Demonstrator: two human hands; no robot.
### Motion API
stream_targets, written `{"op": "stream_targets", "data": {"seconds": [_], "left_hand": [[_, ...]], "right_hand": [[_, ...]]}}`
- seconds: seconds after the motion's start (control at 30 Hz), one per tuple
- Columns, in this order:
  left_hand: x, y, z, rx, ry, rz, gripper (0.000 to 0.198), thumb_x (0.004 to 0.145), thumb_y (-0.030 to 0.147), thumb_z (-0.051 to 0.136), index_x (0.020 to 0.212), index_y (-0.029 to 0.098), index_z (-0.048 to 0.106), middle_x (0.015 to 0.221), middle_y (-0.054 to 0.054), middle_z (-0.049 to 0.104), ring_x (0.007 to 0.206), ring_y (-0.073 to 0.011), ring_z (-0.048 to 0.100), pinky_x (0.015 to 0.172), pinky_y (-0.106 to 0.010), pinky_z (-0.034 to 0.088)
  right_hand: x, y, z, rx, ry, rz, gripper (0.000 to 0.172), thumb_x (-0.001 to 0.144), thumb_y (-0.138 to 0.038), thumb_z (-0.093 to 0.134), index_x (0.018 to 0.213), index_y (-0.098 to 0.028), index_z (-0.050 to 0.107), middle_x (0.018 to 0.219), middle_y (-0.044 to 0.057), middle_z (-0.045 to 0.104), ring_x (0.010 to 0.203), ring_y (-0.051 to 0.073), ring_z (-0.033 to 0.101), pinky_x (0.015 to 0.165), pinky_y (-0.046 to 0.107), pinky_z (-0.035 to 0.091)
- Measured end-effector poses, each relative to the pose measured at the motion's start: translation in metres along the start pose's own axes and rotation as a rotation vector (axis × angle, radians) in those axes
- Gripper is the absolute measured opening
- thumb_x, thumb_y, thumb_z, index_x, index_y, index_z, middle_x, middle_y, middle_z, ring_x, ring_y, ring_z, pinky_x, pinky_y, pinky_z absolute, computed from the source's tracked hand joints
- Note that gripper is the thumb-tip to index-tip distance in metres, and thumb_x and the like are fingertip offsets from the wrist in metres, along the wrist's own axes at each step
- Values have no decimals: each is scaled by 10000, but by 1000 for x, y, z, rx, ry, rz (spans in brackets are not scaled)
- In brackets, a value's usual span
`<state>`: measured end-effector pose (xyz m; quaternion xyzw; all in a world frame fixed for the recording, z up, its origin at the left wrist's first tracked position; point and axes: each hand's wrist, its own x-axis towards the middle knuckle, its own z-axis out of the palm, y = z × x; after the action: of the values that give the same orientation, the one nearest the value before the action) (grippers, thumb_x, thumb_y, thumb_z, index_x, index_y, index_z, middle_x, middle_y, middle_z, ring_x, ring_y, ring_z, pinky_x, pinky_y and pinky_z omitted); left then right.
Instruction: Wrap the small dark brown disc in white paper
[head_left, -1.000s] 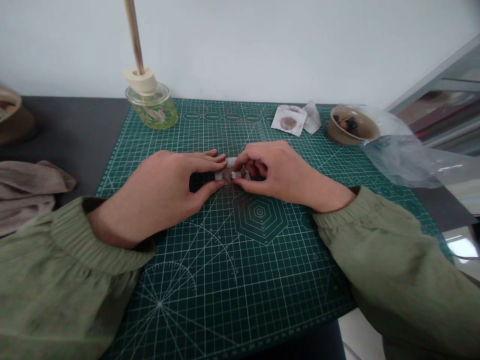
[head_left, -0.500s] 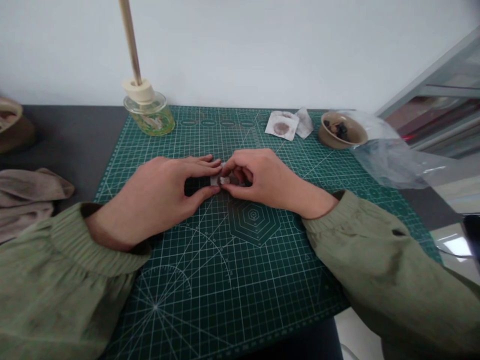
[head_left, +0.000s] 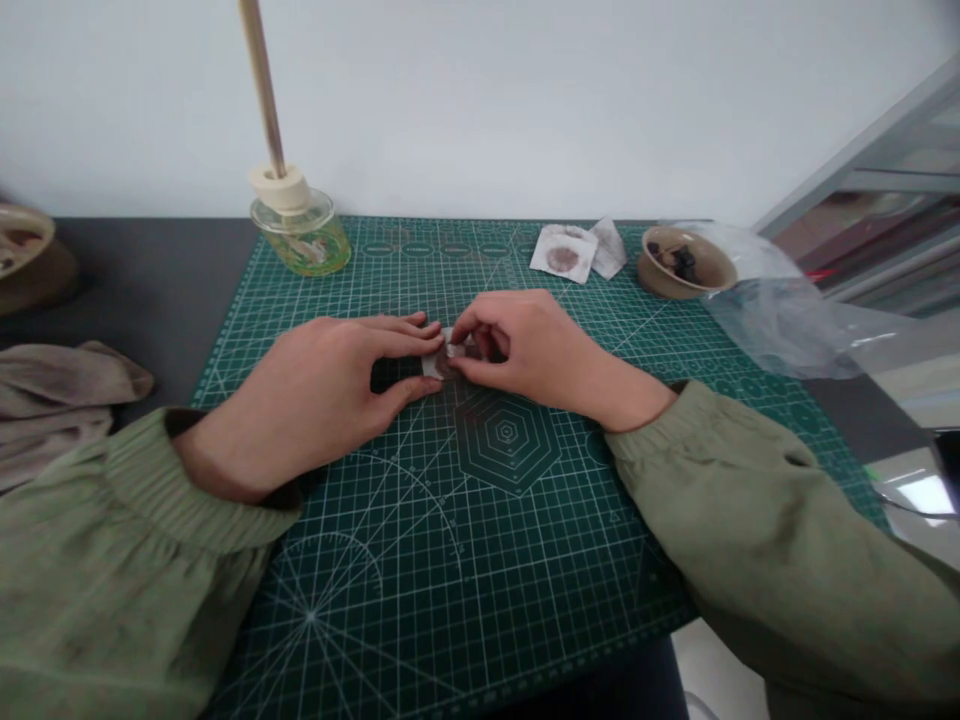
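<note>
A small white paper square (head_left: 432, 367) with a brownish-grey smudge lies on the green cutting mat (head_left: 420, 600), partly hidden beneath my fingers. My left hand (head_left: 322, 385) rests at its left side, fingers stretched out and thumb apart, the tips touching the paper's upper and lower edges. From the right, my right hand (head_left: 525, 340) pinches a small whitish wad (head_left: 454, 351) between thumb and index finger, right over the smudged part. Its other fingers are curled in. What the wad is made of is too small to tell.
A reed diffuser bottle (head_left: 307, 240) stands at the back left. Two stained white squares (head_left: 564, 252) lie at the back right, beside a brown bowl (head_left: 684, 262) of dark bits and a clear plastic bag (head_left: 787, 325). Another bowl (head_left: 30, 265) and a brownish cloth (head_left: 67, 390) are leftmost.
My right hand has shifted slightly right and up with the wad, so more of the smudged paper shows between the hands. My left hand stays nearly in place.
</note>
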<state>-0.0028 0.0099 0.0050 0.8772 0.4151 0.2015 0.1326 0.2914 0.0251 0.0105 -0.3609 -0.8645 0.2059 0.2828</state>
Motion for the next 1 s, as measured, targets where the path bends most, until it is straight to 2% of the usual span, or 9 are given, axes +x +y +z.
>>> {"op": "stream_targets", "data": {"seconds": [0.1, 0.17, 0.23, 0.3, 0.4, 0.5, 0.73, 0.93, 1.0], "left_hand": [[-2, -2, 1, -2, -7, 15, 436, 1149, 575, 851, 1540, 406, 942, 1593, -62, 903, 1530, -503, 853, 1304, -783, 721], [-3, 0, 2, -16, 8, 29, 447, 1165, 573, 841, 1558, 378, 928, 1616, -71, 898, 1552, -477, 844, 1359, -754, 689], [-3, 6, 1, -51, 71, 68, 482, 1172, 558, 841, 1593, 330, 894, 1624, -95, 896, 1534, -442, 855, 1393, -695, 670], [-3, 17, -1, -124, 174, 100, 535, 1168, 558, 857, 1630, 288, 837, 1618, -118, 886, 1463, -396, 882, 1300, -576, 736], [-3, 33, -5, -214, 313, 120, 306, 1205, 498, 859, 1446, 309, 849, 1374, -62, 935, 1242, -305, 917, 1126, -438, 763], [-5, 43, -9, -255, 382, 128, 100, 1216, 399, 868, 1281, 328, 843, 1225, 1, 935, 1089, -241, 903, 1001, -382, 738], [-8, 47, -13, -288, 419, 121, 59, 1172, 317, 909, 1205, 347, 871, 1160, 23, 951, 991, -229, 898, 943, -406, 729], [-9, 52, -15, -316, 485, 155, 152, 1141, 288, 954, 1229, 405, 912, 1158, 39, 960, 991, -238, 902, 902, -447, 758], [-10, 52, -15, -307, 479, 159, 152, 1153, 307, 945, 1244, 424, 912, 1180, 48, 964, 1009, -239, 911, 919, -448, 764]], "right_hand": [[-1, -4, -1, 135, -59, -27, 40, 1024, -204, 897, 1038, -168, 887, 893, 2, 803, 755, 148, 659, 773, 314, 481], [-3, -9, -4, 292, -37, 54, 147, 1032, -310, 945, 1049, -175, 890, 822, -15, 791, 689, 138, 649, 693, 300, 480], [-5, -14, -8, 471, 27, 154, 273, 991, -388, 1033, 1077, -178, 881, 753, -34, 771, 630, 132, 646, 613, 281, 473], [-6, -18, -10, 660, 70, 204, 366, 932, -387, 1114, 1091, -181, 857, 761, -32, 797, 609, 132, 690, 575, 262, 513], [-3, -23, -11, 906, 57, 201, 451, 873, -336, 1183, 1105, -192, 825, 886, 17, 897, 666, 161, 824, 584, 247, 624], [-2, -26, -10, 1055, -10, 194, 476, 866, -271, 1197, 1135, -192, 813, 966, 45, 943, 774, 200, 925, 621, 233, 697], [-6, -24, -10, 1111, -61, 127, 540, 880, -105, 1169, 1263, -212, 804, 1058, 17, 970, 845, 203, 978, 690, 213, 744], [-8, -27, -13, 978, 4, 121, 445, 888, -275, 1204, 1183, -229, 874, 947, 4, 925, 827, 222, 954, 700, 282, 762], [-9, -30, -14, 954, 26, 107, 431, 881, -254, 1207, 1166, -228, 884, 924, -3, 918, 788, 208, 937, 693, 280, 757]]}}
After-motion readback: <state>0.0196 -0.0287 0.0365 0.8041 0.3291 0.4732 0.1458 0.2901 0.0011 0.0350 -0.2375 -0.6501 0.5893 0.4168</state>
